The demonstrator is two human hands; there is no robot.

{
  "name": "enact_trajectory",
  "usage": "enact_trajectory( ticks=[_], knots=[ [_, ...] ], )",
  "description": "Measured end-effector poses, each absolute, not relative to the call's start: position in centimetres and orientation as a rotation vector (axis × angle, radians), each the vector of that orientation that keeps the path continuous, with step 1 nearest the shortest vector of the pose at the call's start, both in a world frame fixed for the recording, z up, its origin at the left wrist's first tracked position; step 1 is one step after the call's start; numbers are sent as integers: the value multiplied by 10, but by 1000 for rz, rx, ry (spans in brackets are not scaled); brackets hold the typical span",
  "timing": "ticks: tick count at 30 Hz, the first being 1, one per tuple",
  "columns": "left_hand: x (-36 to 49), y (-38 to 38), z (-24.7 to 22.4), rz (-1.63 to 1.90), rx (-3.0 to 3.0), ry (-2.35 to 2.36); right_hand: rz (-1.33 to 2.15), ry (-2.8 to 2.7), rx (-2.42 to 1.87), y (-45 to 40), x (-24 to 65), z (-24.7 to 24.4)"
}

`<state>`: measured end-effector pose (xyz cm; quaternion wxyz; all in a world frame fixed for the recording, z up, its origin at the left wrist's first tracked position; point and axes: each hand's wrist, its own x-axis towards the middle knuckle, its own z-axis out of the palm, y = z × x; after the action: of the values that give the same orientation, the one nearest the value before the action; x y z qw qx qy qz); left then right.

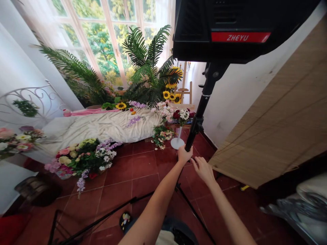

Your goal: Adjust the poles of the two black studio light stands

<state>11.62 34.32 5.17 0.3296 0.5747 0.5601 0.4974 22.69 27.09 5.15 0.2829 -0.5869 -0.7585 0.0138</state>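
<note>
A black light stand [198, 119] rises in front of me, its spread legs reaching over the tiles. On its top sits a large black studio light [224, 30] with a red ZHEYU label. My left hand [185, 154] is wrapped round the pole low down. Just to the right, my right hand [203, 168] has its fingers stretched out beside the pole with nothing in them; whether the fingertips touch the stand I cannot tell.
A bed [102, 127] with a cream sheet stands below the bright window. A flower basket [79, 158], a white-based flower stand [177, 143] and potted palm leaves [150, 51] surround it. On the right hangs a bamboo blind [276, 112]. A dark wooden barrel [35, 190] lies at left.
</note>
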Motion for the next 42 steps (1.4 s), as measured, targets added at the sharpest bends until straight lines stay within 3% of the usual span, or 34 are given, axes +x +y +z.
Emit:
enact_trajectory(
  ticks=[6, 19, 34, 42],
  knots=[
    [117, 342, 55, 1294, 1472, 1486, -11, -2039, -1530, 277, 228, 44],
    [119, 346, 50, 1322, 1485, 1487, 732, -1367, -1314, 288, 217, 16],
    [120, 336, 51, 1336, 1515, 1541, 765, -1358, -1264, 286, 212, 20],
    [114, 327, 54, 1372, 1490, 1330, 818, -1358, -1226, 284, 214, 19]
  ],
)
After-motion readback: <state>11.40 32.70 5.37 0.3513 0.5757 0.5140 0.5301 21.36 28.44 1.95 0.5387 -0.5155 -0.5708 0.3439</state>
